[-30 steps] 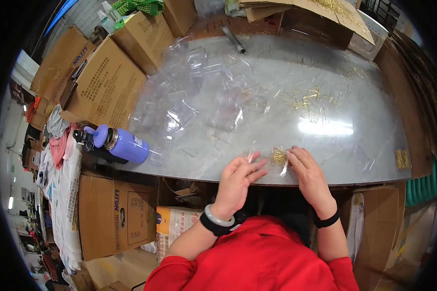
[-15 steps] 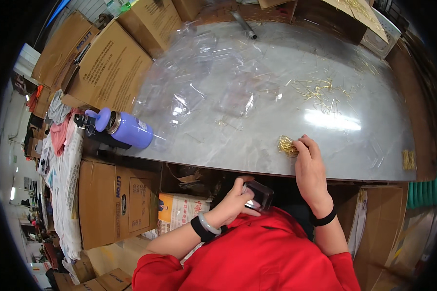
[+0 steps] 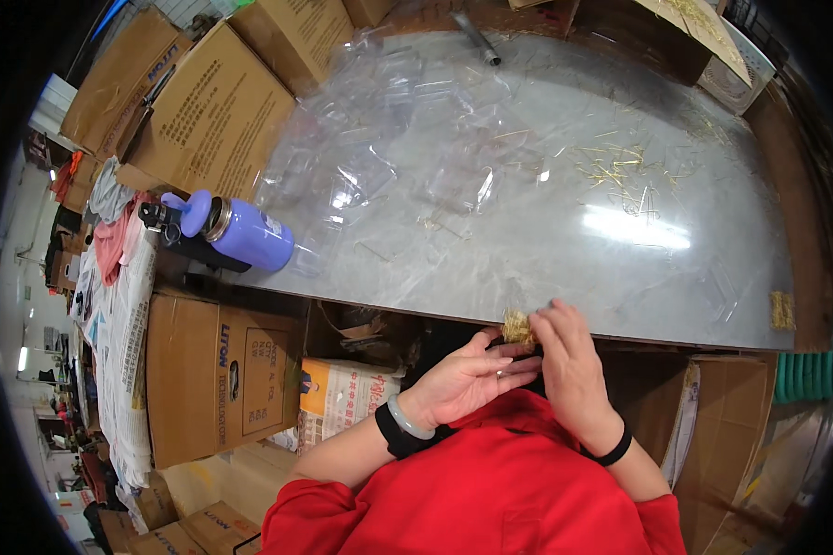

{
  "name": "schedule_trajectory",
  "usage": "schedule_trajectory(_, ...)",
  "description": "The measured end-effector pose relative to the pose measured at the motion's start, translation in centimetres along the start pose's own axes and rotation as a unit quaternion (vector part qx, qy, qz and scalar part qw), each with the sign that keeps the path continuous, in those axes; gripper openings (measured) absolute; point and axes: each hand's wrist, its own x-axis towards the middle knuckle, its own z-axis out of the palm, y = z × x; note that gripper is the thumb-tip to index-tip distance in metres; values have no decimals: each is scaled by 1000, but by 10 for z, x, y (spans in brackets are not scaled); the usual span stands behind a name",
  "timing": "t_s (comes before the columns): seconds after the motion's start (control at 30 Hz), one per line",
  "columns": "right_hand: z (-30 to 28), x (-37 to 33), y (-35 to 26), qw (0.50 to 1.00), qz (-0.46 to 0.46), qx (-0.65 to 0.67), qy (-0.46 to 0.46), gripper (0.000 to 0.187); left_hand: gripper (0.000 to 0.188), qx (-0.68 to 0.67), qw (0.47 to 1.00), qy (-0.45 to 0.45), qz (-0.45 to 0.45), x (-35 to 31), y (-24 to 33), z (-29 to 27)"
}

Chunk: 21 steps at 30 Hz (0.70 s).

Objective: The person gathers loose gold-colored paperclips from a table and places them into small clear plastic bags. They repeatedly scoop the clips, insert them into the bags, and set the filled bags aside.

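Just over the table's front edge, a bundle of thin gold wire pieces sits between my two hands. My left hand is turned palm up, its thumb and fingers about the lower end of the bundle. Against the bundle's right end rest the bent fingers of my right hand. The clear box that my left hand held earlier cannot be made out now. Loose gold wires lie scattered farther back on the grey tabletop. Another gold wire bundle stands at the right edge.
Clear plastic cases cover the table's left part. A purple bottle lies at the front left, by cardboard boxes. A metal tube lies at the back. Below the edge are a carton and a newspaper.
My right hand has brought the gold bundle toward me and left, off the tabletop to the front edge. My left hand has risen to meet it; the clear box has dropped from sight.
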Motion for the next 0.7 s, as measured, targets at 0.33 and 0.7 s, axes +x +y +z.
schedule_trajectory(0.33,-2,-26,0,990,-45,130,-19,51,63,184,983,-25,3,-21,-11,15)
schedule_trajectory(0.7,9,21,18,986,-34,113,114,46,57,698,668,80,247,9,11,43)
